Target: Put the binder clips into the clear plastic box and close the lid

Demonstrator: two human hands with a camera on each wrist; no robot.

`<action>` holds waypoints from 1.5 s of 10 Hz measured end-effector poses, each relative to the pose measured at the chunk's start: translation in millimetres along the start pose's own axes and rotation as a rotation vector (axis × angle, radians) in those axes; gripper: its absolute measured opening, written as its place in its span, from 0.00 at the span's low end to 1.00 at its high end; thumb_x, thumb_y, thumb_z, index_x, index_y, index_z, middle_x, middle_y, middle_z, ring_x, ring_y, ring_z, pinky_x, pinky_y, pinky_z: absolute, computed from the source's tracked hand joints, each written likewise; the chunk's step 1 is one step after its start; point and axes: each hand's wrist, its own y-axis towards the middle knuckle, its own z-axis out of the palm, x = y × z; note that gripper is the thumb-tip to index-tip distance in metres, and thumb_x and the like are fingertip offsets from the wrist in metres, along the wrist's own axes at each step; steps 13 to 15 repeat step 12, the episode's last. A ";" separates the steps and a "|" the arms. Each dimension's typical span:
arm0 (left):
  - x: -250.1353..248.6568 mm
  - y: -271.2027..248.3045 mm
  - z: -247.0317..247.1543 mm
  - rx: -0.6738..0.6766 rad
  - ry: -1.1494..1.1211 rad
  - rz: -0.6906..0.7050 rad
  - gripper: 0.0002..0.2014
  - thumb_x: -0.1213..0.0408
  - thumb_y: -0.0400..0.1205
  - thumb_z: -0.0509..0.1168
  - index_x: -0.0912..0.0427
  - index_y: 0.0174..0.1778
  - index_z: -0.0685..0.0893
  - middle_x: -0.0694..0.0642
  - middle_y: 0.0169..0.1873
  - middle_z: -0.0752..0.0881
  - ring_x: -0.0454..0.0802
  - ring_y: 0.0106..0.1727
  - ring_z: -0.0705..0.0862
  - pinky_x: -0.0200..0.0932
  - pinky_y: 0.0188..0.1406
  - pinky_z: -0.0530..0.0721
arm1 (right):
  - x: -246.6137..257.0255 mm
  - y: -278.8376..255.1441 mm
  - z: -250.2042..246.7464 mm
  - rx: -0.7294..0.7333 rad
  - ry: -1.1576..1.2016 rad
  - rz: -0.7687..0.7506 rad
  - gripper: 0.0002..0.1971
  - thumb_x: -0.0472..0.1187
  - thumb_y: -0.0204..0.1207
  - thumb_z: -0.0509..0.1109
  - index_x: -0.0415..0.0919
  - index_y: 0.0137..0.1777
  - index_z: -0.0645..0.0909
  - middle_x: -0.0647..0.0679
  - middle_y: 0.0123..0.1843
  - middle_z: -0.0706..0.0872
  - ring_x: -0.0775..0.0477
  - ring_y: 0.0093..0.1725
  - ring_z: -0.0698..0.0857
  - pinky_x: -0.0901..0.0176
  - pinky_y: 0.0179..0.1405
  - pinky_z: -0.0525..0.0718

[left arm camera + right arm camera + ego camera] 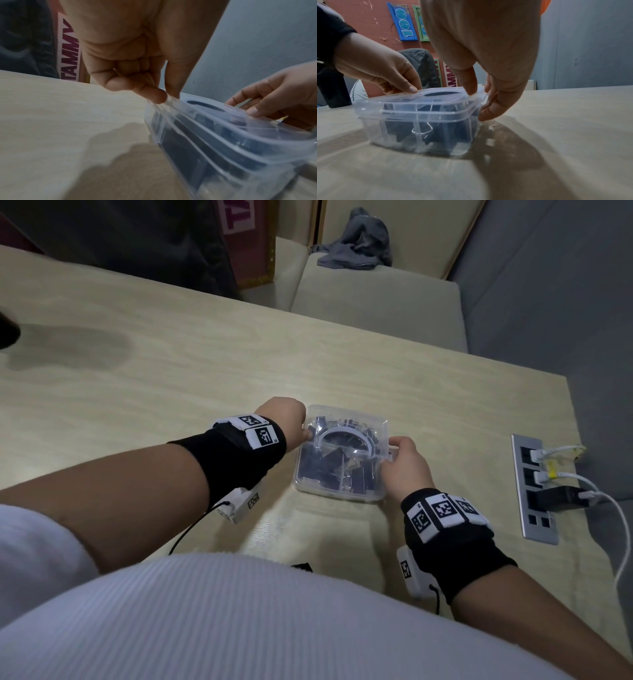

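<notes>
You have open table to the left of and beyond the clear plastic box, so your left hand can pull away there freely. To the right of your right hand, the socket strip with its plugged cables stands in the way near the table's edge.

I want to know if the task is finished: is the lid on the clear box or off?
On. The lid covers the clear box with binder clips inside; whether it is snapped fully shut cannot be told.
</notes>
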 end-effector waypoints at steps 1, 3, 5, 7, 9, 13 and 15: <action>-0.5 0.5 -1.8 0.003 -0.016 -0.022 0.20 0.50 0.78 0.69 0.65 0.55 0.85 0.63 0.52 0.87 0.62 0.53 0.85 0.50 0.50 0.83 | 0.3 1.6 -1.2 -0.011 -0.010 0.013 0.23 0.31 0.79 0.61 0.43 0.73 0.65 0.45 0.48 0.82 0.51 0.35 0.80 0.58 0.28 0.76; 0.2 -0.1 0.4 0.138 -0.105 -0.151 0.18 0.49 0.81 0.66 0.64 0.50 0.85 0.60 0.45 0.92 0.55 0.36 0.85 0.44 0.39 0.82 | 3.5 3.2 -5.6 0.003 -0.020 0.105 0.21 0.37 0.79 0.64 0.39 0.72 0.71 0.38 0.64 0.82 0.38 0.58 0.83 0.56 0.51 0.77; -2.5 0.6 2.4 0.131 -0.084 -0.172 0.21 0.52 0.80 0.65 0.61 0.25 0.86 0.54 0.27 0.90 0.50 0.23 0.82 0.44 0.41 0.86 | 6.5 4.4 -5.0 -0.032 -0.157 0.090 0.12 0.39 0.77 0.65 0.39 0.59 0.82 0.40 0.56 0.87 0.38 0.51 0.84 0.56 0.44 0.77; -14.2 -0.2 -4.7 0.085 0.075 -0.097 0.21 0.63 0.81 0.63 0.60 0.20 0.73 0.53 0.21 0.76 0.54 0.27 0.78 0.43 0.34 0.75 | 15.6 1.9 -3.2 -0.106 -0.337 0.058 0.11 0.33 0.77 0.63 0.37 0.58 0.80 0.39 0.54 0.85 0.37 0.50 0.83 0.55 0.43 0.79; -14.2 -3.7 -3.5 0.075 0.089 -0.087 0.21 0.60 0.83 0.60 0.60 0.22 0.71 0.53 0.23 0.74 0.57 0.36 0.80 0.44 0.38 0.75 | 16.2 2.8 -5.9 -0.080 -0.356 0.059 0.12 0.33 0.77 0.62 0.36 0.60 0.79 0.39 0.56 0.85 0.36 0.53 0.84 0.55 0.44 0.79; 5.7 -9.4 -3.9 0.098 -0.114 -0.142 0.24 0.44 0.84 0.56 0.63 0.38 0.80 0.58 0.33 0.89 0.56 0.34 0.86 0.46 0.39 0.80 | 12.5 -4.8 -31.5 -0.006 -0.220 0.033 0.22 0.49 0.78 0.66 0.40 0.69 0.71 0.41 0.63 0.82 0.41 0.53 0.82 0.56 0.44 0.76; 5.7 -9.4 -3.9 0.098 -0.114 -0.142 0.24 0.44 0.84 0.56 0.63 0.38 0.80 0.58 0.33 0.89 0.56 0.34 0.86 0.46 0.39 0.80 | 12.5 -4.8 -31.5 -0.006 -0.220 0.033 0.22 0.49 0.78 0.66 0.40 0.69 0.71 0.41 0.63 0.82 0.41 0.53 0.82 0.56 0.44 0.76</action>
